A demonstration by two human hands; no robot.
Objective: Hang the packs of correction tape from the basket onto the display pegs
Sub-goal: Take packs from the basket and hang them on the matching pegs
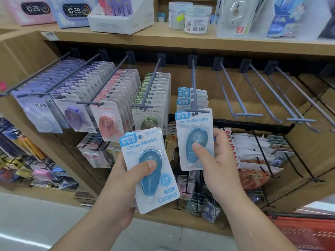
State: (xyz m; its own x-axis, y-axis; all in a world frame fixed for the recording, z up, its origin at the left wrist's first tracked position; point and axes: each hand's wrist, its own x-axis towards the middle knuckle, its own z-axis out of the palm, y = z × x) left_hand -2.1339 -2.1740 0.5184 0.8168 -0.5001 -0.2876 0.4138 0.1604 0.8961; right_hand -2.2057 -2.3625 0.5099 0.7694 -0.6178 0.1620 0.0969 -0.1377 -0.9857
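My left hand [126,178] grips a small stack of blue correction tape packs [150,171], thumb across the front blister. My right hand [217,160] holds a single blue pack [194,140], thumb on its blister, with its top hole at the tip of the fifth peg [194,87]. Three blue packs [190,98] hang further back on that peg. The red basket [308,232] shows at the lower right corner.
Pegs to the left carry purple [72,113], pink [107,122] and green [150,120] packs. Several empty pegs [253,98] stretch to the right. A wooden shelf [181,38] above holds boxes and jars. Lower racks with other stationery [253,153] sit beneath.
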